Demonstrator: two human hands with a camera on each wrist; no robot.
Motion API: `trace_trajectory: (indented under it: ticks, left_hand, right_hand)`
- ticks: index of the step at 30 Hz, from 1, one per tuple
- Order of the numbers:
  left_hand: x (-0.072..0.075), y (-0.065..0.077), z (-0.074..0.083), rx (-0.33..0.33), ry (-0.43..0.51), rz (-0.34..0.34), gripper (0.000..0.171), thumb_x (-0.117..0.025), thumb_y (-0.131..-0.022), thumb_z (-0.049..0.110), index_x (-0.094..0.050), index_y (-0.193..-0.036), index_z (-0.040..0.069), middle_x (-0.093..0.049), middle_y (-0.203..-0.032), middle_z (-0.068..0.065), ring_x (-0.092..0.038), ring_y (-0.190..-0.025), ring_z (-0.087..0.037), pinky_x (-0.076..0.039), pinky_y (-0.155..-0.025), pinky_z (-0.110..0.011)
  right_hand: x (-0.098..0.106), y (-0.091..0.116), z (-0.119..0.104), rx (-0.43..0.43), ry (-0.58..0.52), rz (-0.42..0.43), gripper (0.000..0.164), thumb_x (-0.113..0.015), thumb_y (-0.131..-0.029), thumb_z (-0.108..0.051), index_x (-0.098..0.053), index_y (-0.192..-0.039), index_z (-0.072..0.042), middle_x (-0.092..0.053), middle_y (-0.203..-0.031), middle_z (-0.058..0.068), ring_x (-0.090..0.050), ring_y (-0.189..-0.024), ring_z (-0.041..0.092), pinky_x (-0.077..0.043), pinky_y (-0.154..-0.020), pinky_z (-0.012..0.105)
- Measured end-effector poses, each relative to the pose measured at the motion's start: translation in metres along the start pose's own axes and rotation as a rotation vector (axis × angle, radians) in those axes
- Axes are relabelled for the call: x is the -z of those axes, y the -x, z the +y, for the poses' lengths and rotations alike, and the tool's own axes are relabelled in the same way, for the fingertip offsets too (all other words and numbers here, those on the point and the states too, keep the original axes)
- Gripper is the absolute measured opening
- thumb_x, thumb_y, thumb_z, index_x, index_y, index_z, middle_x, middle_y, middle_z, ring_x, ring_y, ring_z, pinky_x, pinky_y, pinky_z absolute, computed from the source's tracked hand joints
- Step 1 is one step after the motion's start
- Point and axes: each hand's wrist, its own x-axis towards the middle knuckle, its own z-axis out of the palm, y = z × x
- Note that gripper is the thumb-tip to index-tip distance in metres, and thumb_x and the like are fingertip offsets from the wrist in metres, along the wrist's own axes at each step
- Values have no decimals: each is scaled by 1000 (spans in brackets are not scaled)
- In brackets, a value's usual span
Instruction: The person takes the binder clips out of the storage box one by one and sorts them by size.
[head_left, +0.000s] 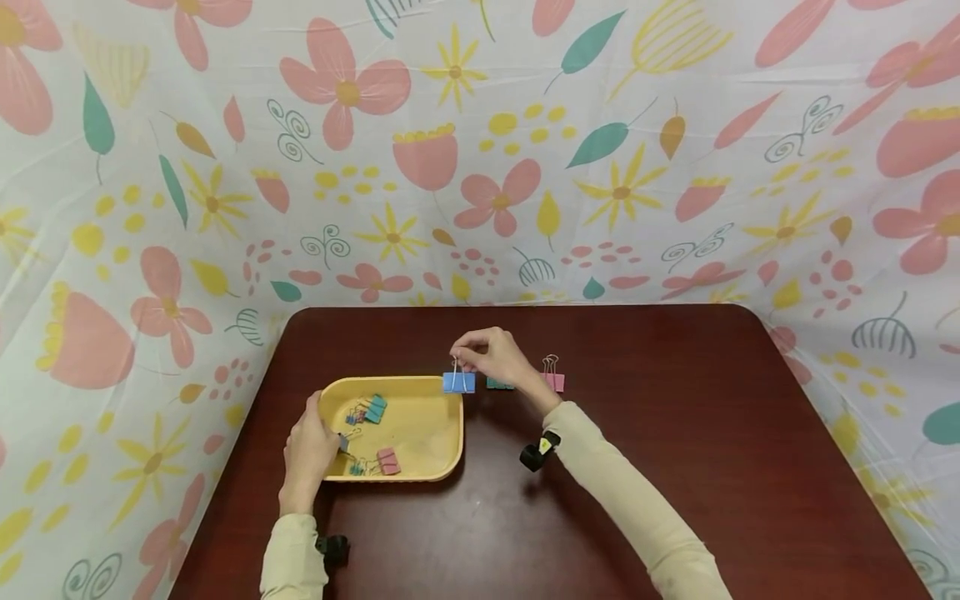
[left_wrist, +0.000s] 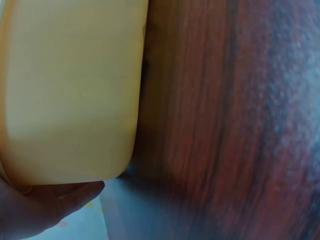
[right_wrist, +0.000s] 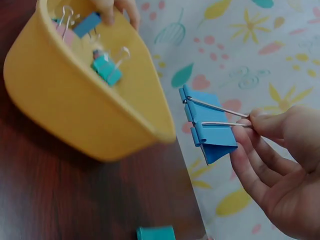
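Note:
My right hand (head_left: pixel 495 357) pinches a large blue binder clip (head_left: pixel 459 382) by its wire handles, close over the far right corner of a yellow tray (head_left: pixel 427 421). In the right wrist view the clip (right_wrist: pixel 212 122) hangs beside the tray, its handles between thumb and fingertips. At the tray's left end, my left hand (head_left: pixel 309 450) grips the rim. Inside lie a teal binder clip (head_left: pixel 376 408), a pink binder clip (head_left: pixel 388 461), several small clips and a blue one (right_wrist: pixel 86 24) by the left hand. The left wrist view mostly shows the tray's outer wall (left_wrist: pixel 70 100).
Right of the tray, a teal binder clip (head_left: pixel 499 384) and a pink binder clip (head_left: pixel 554 382) stand on the dark wooden table (head_left: pixel 675 400), partly behind the right hand and wrist. A flower-patterned cloth (head_left: pixel 495 125) hangs along the table's back and sides.

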Motion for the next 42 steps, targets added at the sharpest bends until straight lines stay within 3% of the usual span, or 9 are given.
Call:
trace_trajectory:
  ticks: [5,12,17,22,27,34,42]
  left_hand:
    - [0,1,1,9,-8,-11,63,-51,-83,5,-29,-142,12,-58,-114,-21,-60,-78,-36,-41,-57,-42]
    - [1,2,3,20,-15,-15,64,-49,-83,5,-28,-142,12,-58,-114,-22,-59,-79,-36,-41,-59,-44]
    - [3,3,3,29,-17,-23,63,-49,-83,4,-28,-142,12,-58,-113,-22,-59,-78,-35,-41,-59,-43]
    - [3,1,3,23,-13,-32,63,-47,-84,4,-26,-143,11,-58,-112,-22,-58,-75,-33,-40,-57,-41]
    - [4,1,4,23,-12,-32,63,-48,-84,5,-27,-143,11,-59,-111,-22,-59,-76,-34,-41,-57,-42]
    - [5,3,6,38,-12,-55,64,-48,-85,5,-24,-144,12,-57,-115,-22,-59,-79,-35,-41,-59,-43]
    - [2,1,4,23,-20,-37,64,-47,-85,4,-24,-144,11,-57,-115,-22,-60,-80,-37,-43,-58,-44]
  right_hand:
    - [22,8,8,-21,76,18,10,-62,-86,-8,-70,-88,-3,-66,-77,24,-64,-66,35,-53,-57,36]
    - [51,11,49,-53,118,76,11,-62,-87,-18,-70,-89,-12,-68,-78,14,-66,-67,26,-53,-61,35]
    - [72,21,64,-81,137,103,11,-61,-87,-24,-70,-89,-18,-68,-77,7,-65,-66,18,-54,-62,34]
    - [92,33,72,-101,128,148,13,-63,-87,-24,-70,-89,-14,-67,-75,7,-64,-65,17,-53,-61,37]
    - [111,48,79,-133,119,162,20,-62,-87,-24,-70,-93,-7,-67,-77,11,-65,-67,22,-53,-65,41]
    - [131,73,71,-154,74,147,12,-61,-87,-11,-68,-92,-2,-65,-81,26,-62,-72,42,-51,-67,51]
    - [146,93,81,-212,57,152,15,-60,-88,-10,-68,-95,1,-63,-84,31,-60,-75,44,-50,-68,51]
